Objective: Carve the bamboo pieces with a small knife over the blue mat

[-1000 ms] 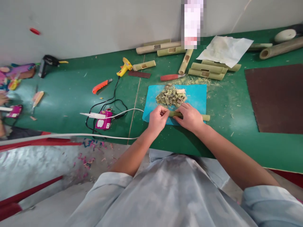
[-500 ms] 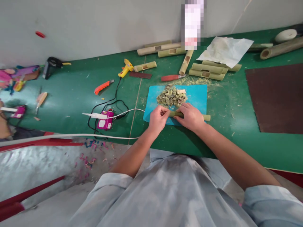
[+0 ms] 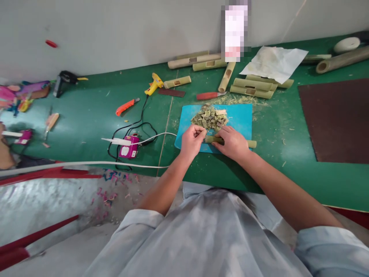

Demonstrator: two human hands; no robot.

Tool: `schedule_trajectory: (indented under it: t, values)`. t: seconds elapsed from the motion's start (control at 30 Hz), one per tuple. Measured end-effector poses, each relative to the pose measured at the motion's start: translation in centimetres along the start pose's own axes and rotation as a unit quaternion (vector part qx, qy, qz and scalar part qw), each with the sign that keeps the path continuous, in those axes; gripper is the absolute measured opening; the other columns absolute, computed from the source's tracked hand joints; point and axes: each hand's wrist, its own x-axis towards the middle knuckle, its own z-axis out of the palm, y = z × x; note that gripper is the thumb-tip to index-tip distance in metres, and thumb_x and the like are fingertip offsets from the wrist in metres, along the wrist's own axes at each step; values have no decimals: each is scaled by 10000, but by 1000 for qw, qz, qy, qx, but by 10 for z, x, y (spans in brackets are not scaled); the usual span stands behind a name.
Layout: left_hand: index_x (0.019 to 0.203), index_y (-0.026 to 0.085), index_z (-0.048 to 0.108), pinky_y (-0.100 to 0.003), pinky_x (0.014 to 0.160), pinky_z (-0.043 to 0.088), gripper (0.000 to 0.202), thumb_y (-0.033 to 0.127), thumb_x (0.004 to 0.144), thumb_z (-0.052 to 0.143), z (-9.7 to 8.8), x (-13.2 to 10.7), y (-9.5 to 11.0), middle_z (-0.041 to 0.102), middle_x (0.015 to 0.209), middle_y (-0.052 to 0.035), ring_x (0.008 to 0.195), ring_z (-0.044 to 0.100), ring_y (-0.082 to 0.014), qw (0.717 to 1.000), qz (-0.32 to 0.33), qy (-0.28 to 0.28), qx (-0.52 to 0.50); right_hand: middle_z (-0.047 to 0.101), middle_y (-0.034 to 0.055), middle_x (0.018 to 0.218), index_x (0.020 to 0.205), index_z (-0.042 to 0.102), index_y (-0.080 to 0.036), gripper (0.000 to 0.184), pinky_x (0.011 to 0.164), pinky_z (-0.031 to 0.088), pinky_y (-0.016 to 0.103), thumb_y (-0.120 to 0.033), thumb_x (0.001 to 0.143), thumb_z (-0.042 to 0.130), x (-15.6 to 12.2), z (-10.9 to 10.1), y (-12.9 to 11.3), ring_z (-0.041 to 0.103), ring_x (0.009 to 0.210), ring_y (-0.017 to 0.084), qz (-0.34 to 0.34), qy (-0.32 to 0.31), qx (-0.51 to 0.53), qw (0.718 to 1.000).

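Observation:
My right hand [image 3: 232, 142] is closed around a green bamboo tube [image 3: 212, 139] that lies sideways over the lower part of a blue sheet [image 3: 242, 119]. The tube's other end [image 3: 252, 144] sticks out past my right wrist. My left hand [image 3: 193, 140] hovers just off the tube's left end, thumb and fingers pinched together. Whatever it pinches, if anything, is too small to make out. Just beyond both hands, a heap of dry leaf bits and shavings [image 3: 210, 117] sits on the sheet.
Behind the sheet lie a red-handled knife [image 3: 208, 95] and several notched bamboo tubes [image 3: 252, 91]. A yellow glue gun [image 3: 154, 84], orange cutter [image 3: 127, 107] and purple power strip [image 3: 129, 147] with cables are to the left. A dark brown mat [image 3: 337, 121] lies right. Another person's hand [image 3: 5, 150] shows far left.
My left hand has drawn slightly up and away from the bamboo tube's left end, so a gap now shows. My right hand has stayed on the tube.

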Motion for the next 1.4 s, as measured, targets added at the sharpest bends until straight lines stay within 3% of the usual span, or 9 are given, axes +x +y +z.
schedule_trajectory:
  t: [0.37, 0.97, 1.17, 1.33, 1.4]
  values:
    - [879, 174, 693, -212, 561, 415, 112, 242, 794, 669, -5, -20, -9, 614, 675, 16, 581, 535, -99, 1000, -19, -21, -11, 640, 97, 928, 885, 621, -196, 123, 733, 426, 364, -300, 849, 678, 1, 0, 0, 568, 922, 262, -1, 0, 0, 1000]
    - [819, 179, 684, -220, 566, 430, 128, 301, 780, 673, -8, -16, -4, 635, 664, 15, 572, 536, -101, 999, 1, -22, -23, 645, 92, 921, 914, 647, -185, 134, 721, 417, 362, -292, 845, 691, 0, -1, 0, 567, 898, 257, -7, -2, -12, 1000]
    - [816, 181, 700, -238, 627, 478, 130, 305, 777, 693, -9, -16, -6, 682, 727, -4, 644, 591, -122, 999, -15, -21, -18, 645, 91, 927, 922, 653, -185, 133, 724, 419, 364, -294, 852, 683, 0, 0, 0, 567, 905, 257, -4, -6, -13, 1000]
    - [941, 179, 705, -245, 643, 505, 231, 291, 740, 725, -8, -15, -9, 678, 728, 0, 649, 605, -123, 999, -40, -3, -29, 642, 95, 916, 907, 647, -189, 136, 722, 423, 366, -307, 851, 685, 1, -2, -1, 571, 896, 257, -3, -8, -13, 1000]
    - [897, 174, 703, -250, 638, 508, 213, 308, 734, 735, -8, -15, -9, 676, 717, -5, 642, 607, -126, 998, -51, 0, -31, 641, 90, 910, 909, 643, -199, 132, 722, 424, 366, -314, 854, 681, 1, -3, -1, 569, 896, 258, -5, -7, -12, 1000]
